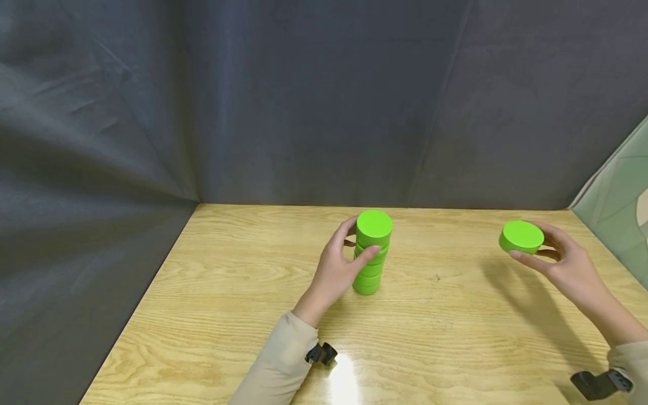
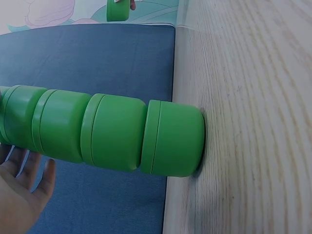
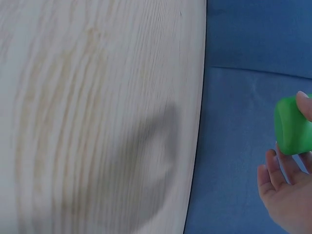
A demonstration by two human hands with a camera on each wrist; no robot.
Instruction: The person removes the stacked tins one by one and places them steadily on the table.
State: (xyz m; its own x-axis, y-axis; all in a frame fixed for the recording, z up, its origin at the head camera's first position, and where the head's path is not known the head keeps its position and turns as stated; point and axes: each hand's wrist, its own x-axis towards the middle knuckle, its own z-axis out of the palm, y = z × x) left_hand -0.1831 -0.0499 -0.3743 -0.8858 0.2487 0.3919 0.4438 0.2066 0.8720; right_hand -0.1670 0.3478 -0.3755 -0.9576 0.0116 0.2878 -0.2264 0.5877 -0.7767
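A tall stack of round green lidded jars [image 1: 368, 281] stands upright on the wooden table, leaning very slightly. My left hand [image 1: 336, 273] grips its upper part, thumb on the near side and fingers behind. Seen sideways in the left wrist view, several jars [image 2: 119, 131] sit one on another, and the bottom jar [image 2: 178, 139] rests on the tabletop. Off to the right, my right hand [image 1: 572, 264] holds a single green jar [image 1: 521, 236] in the air between thumb and fingers. That jar [image 3: 291, 126] is partly cut off in the right wrist view.
The wooden table [image 1: 217, 315] bears the stack. Dark cloth [image 1: 324, 101] hangs along its back and left edges. At the far right is a pale green patterned surface [image 1: 622, 197]. The right arm's shadow falls on the wood.
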